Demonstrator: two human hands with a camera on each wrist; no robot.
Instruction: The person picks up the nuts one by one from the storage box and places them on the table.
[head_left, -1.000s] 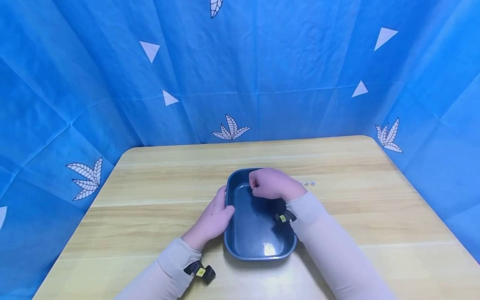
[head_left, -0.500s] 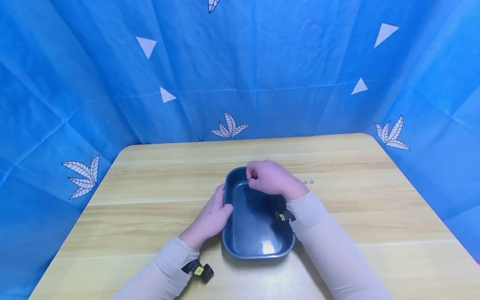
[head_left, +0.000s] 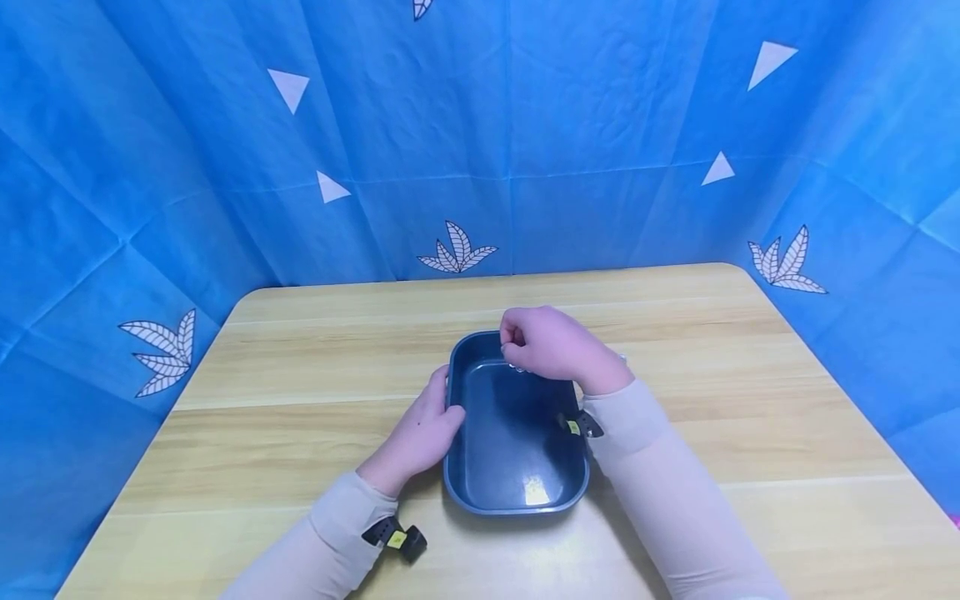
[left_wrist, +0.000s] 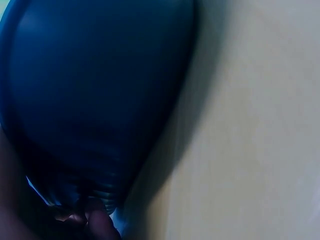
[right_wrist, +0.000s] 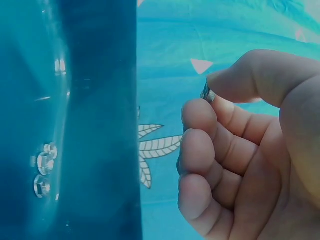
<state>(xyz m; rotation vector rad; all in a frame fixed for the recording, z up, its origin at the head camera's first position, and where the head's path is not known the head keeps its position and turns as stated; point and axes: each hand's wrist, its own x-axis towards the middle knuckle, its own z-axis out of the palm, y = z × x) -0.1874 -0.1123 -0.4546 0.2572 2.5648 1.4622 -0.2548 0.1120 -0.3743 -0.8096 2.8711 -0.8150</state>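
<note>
My left hand (head_left: 420, 433) grips the left wall of a dark blue tray (head_left: 513, 511), its thumb over the rim and its fingers outside. Above the tray's far right corner is my right hand (head_left: 558, 346). The right wrist view shows its thumb and index finger pinching a small metal nut (right_wrist: 207, 93), with the other fingers curled. Inside the tray, near its far wall, several similar nuts (right_wrist: 45, 163) lie together. In the left wrist view the tray (left_wrist: 100, 75) fills the left side, with dim fingertips (left_wrist: 102, 222) at its lower end.
A small shiny piece (head_left: 622, 357) lies on the wooden table (head_left: 300, 358) just beyond my right wrist, mostly hidden by it. A blue patterned curtain (head_left: 585, 217) hangs behind the table and along both sides.
My right hand has risen slightly and shifted right, toward the far edge of the tray. Small nuts now show below its fingers. My left hand keeps its hold on the tray.
</note>
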